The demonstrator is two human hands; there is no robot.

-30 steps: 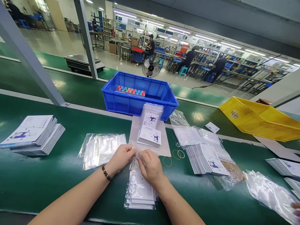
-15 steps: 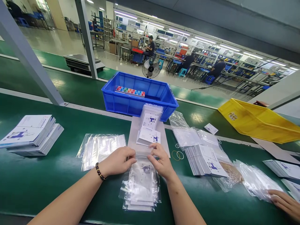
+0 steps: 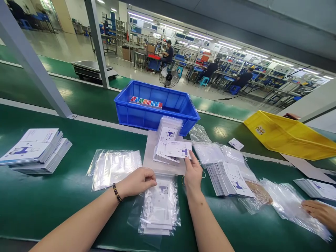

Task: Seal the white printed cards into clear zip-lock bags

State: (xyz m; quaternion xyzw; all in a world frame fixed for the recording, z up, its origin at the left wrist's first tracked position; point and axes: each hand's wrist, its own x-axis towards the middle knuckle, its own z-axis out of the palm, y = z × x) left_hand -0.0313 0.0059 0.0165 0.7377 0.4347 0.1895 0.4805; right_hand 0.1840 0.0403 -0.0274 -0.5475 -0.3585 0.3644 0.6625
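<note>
In my right hand (image 3: pixel 193 175) is a white printed booklet (image 3: pixel 175 148) with a purple figure, pinched at its right end over a stack of similar booklets (image 3: pixel 160 155). My left hand (image 3: pixel 143 181) is closed at the top edge of a pile of clear bags with booklets inside (image 3: pixel 159 206). Thumb and forefinger pinch what looks like the edge of a clear plastic bag (image 3: pixel 134 213), though the film is hard to make out. Left of that hand lies a stack of flat clear bags (image 3: pixel 115 169). A dark beaded bracelet circles my left wrist.
Behind the booklets stands a blue bin (image 3: pixel 154 117). More booklet stacks lie at left (image 3: pixel 34 150) and right (image 3: pixel 231 180), with plastic bags (image 3: pixel 210 153) beside the latter. A yellow bin (image 3: pixel 286 136) is at the far right. A co-worker's hand (image 3: pixel 319 211) touches bags (image 3: pixel 286 203).
My right hand has left the bag opening, moved up and right, and taken a booklet from the stack. My left hand has shifted slightly right. The co-worker's hand has moved up with its bags shifting.
</note>
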